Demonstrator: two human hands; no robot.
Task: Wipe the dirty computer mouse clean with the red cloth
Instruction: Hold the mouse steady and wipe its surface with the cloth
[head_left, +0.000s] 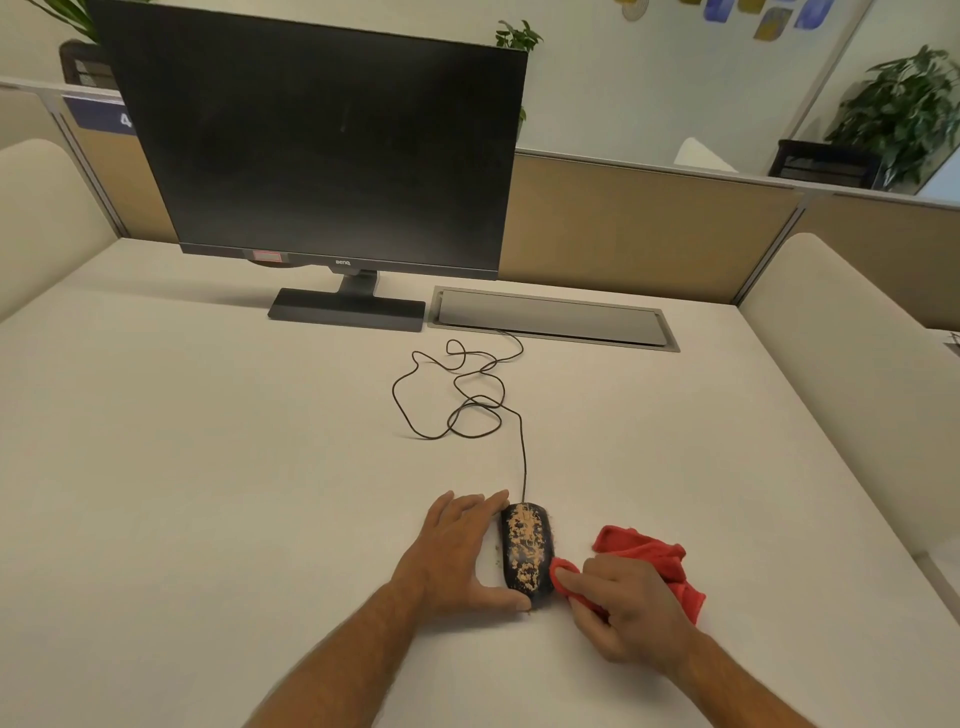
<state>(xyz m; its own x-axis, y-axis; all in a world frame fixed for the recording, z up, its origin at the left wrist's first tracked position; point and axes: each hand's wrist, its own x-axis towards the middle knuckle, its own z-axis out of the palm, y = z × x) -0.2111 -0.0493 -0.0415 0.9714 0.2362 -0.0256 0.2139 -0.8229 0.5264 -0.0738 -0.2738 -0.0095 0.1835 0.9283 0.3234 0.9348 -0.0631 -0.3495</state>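
Observation:
A black wired computer mouse (526, 551) lies on the white desk, its top speckled with tan crumbs. My left hand (457, 553) rests against the mouse's left side, thumb at its near end and fingers at its far end. Just right of the mouse, my right hand (631, 608) grips a bunched red cloth (654, 558). A fold of that cloth touches the mouse's lower right edge. The rest of the cloth lies on the desk behind my hand.
The mouse's thin black cable (467, 400) loops away toward a grey cable hatch (553, 318). A dark monitor (322, 145) on a stand sits at the back left. Padded dividers border the desk (208, 467) on both sides.

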